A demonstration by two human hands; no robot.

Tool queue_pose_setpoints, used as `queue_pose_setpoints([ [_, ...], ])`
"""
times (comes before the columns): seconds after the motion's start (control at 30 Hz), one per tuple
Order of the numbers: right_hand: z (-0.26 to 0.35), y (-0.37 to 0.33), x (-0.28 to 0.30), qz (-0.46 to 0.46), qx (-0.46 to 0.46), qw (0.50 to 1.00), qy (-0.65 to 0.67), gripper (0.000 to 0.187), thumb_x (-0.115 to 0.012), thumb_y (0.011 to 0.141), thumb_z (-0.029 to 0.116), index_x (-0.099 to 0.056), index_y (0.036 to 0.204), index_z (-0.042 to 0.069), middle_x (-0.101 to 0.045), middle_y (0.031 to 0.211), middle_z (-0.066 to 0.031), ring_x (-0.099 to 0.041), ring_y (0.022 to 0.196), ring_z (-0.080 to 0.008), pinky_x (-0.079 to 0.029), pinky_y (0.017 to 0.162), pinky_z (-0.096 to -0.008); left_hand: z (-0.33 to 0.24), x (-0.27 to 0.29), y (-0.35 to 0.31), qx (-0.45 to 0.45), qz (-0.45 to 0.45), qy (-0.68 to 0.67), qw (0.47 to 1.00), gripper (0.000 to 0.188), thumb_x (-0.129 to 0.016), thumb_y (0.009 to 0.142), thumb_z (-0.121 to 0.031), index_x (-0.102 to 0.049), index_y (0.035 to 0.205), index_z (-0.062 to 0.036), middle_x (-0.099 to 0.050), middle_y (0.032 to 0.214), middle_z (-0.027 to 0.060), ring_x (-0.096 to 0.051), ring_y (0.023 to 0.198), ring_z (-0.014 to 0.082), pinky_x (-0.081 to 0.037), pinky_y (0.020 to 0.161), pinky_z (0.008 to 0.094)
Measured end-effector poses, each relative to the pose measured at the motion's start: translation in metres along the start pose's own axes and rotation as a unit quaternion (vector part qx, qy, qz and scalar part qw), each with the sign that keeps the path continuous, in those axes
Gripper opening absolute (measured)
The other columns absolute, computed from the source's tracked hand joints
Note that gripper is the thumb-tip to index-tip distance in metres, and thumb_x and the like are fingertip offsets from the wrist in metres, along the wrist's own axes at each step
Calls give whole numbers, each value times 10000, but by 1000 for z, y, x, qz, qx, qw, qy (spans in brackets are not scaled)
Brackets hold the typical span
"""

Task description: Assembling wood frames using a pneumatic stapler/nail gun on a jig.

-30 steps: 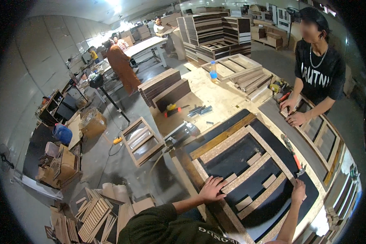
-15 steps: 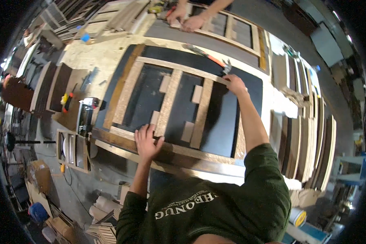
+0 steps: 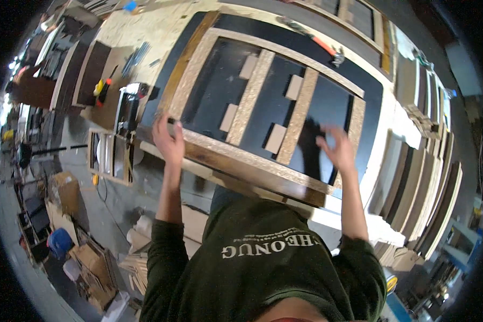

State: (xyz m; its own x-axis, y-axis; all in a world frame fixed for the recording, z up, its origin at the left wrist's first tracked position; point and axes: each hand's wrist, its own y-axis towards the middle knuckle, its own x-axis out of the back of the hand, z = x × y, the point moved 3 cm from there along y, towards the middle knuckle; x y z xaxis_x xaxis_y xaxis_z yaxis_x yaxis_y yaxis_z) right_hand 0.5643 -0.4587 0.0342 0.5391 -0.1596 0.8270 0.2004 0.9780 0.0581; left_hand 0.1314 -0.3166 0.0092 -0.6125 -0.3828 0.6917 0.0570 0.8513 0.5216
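Note:
A particleboard frame (image 3: 258,99) with crossbars lies on a black panel (image 3: 371,115). Small pale blocks (image 3: 275,138) sit against the crossbars. At the frame's near left corner, my left hand (image 3: 168,142) rests with its fingers slightly apart, by the meeting of the near and left strips. My right hand (image 3: 338,150) hovers over the black panel near the right end strip, fingers parted and holding nothing; it is a little blurred. Brown wooden strips (image 3: 252,174) run along the frame's near and left sides. A hammer (image 3: 321,45) with an orange handle lies beyond the far strip.
To the left are a black and silver tool like a nail gun (image 3: 127,110), a red and yellow hand tool (image 3: 103,91) and thin metal strips (image 3: 136,58). Stacked boards (image 3: 413,177) stand at the right. Another frame (image 3: 359,21) lies at the far side.
My right hand has let go of the far strip and come nearer over the panel. My left hand has slid left to the corner. The view has shifted; the other person's hands are out of sight.

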Motion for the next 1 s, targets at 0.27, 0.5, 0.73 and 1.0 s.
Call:
queue_pose_setpoints([
  [0.27,36,-112,-39,10,-56,997,47,380,-771,655,142,-661,1006,50,-623,985,-138,-578,944,-325,-468,850,-382,90,-1,39,155,91,-37,983,218,-570,873,-160,-646,1029,-29,-642,951,134,-607,877,284,-464,807,343],
  [0.5,29,-102,-42,36,-65,993,91,333,-774,643,93,-671,957,50,-629,935,-123,-603,887,-308,-485,799,-367,79,-6,83,93,65,-93,989,202,-625,834,-154,-672,978,-20,-669,904,156,-645,850,276,-488,754,347],
  [0.73,26,-108,-49,47,-62,990,121,312,-749,649,57,-639,935,-1,-599,876,-142,-607,830,-295,-487,757,-357,38,-72,67,-27,205,156,966,778,-609,815,-426,-272,1437,-102,-217,1477,226,-254,1337,421,-228,1060,588],
  [1.0,29,-112,-45,22,-64,991,115,324,-751,621,75,-632,914,1,-574,848,-133,-585,795,-286,-468,740,-350,41,-62,47,-35,243,143,959,624,-525,890,-284,-268,1435,-118,-235,1484,172,-213,1379,345,-195,1093,564],
])
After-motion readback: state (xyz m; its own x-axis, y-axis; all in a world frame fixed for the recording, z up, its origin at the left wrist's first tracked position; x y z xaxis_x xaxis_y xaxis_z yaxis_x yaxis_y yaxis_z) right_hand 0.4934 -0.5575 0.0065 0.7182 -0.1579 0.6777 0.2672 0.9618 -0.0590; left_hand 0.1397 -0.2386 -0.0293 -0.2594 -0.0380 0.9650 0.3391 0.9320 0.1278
